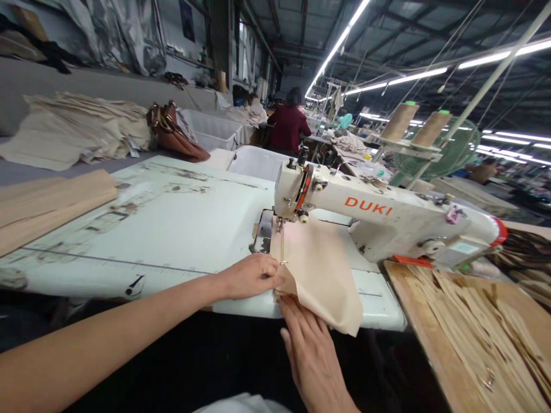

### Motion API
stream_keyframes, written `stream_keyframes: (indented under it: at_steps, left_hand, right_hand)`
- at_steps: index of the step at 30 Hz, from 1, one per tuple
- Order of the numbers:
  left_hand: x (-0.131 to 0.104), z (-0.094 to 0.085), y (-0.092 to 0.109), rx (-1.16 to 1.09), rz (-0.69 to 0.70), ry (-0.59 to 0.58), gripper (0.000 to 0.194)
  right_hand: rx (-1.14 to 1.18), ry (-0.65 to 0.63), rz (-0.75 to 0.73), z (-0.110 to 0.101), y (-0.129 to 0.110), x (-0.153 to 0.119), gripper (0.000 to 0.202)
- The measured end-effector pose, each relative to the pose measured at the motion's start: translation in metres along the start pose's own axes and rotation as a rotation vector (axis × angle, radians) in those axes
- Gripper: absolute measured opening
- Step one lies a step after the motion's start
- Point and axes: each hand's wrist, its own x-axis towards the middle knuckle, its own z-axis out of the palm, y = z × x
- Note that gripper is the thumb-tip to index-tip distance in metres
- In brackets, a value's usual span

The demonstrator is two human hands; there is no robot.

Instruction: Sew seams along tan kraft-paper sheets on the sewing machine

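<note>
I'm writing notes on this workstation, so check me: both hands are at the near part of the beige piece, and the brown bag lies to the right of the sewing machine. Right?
Not quite: the head view shows the brown bag to the left of the sewing machine. Both hands are at the near part of the beige piece.

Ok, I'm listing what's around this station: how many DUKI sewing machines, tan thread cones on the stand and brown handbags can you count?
DUKI sewing machine: 1
Tan thread cones: 2
Brown handbag: 1
Total: 4
</note>
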Motion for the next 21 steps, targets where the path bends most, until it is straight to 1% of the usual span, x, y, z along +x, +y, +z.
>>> stream_keyframes:
  at_steps: [2,5,10,16,18,21]
  left_hand:
    - [-0.001,0.001,0.000,-0.008,-0.009,0.011,0.043]
    - [-0.002,0.002,0.001,-0.017,-0.004,0.014,0.044]
    - [-0.005,0.005,0.001,-0.011,0.044,0.027,0.041]
    - [-0.009,0.008,-0.001,0.018,0.073,0.052,0.036]
    - [-0.012,0.008,-0.001,0.029,0.094,0.048,0.032]
    - [-0.021,0.007,0.001,0.047,0.159,0.022,0.016]
  right_hand:
    - [-0.010,0.033,0.016,0.004,0.003,-0.003,0.039]
    - [-0.012,0.078,0.042,0.005,0.000,-0.006,0.037]
    - [0.030,0.045,0.095,0.009,-0.006,-0.008,0.037]
    - [0.058,0.063,0.094,0.012,-0.007,-0.005,0.033]
    - [0.067,0.071,0.078,0.007,-0.008,-0.005,0.031]
    - [0.185,0.075,0.011,-0.014,-0.003,-0.007,0.020]
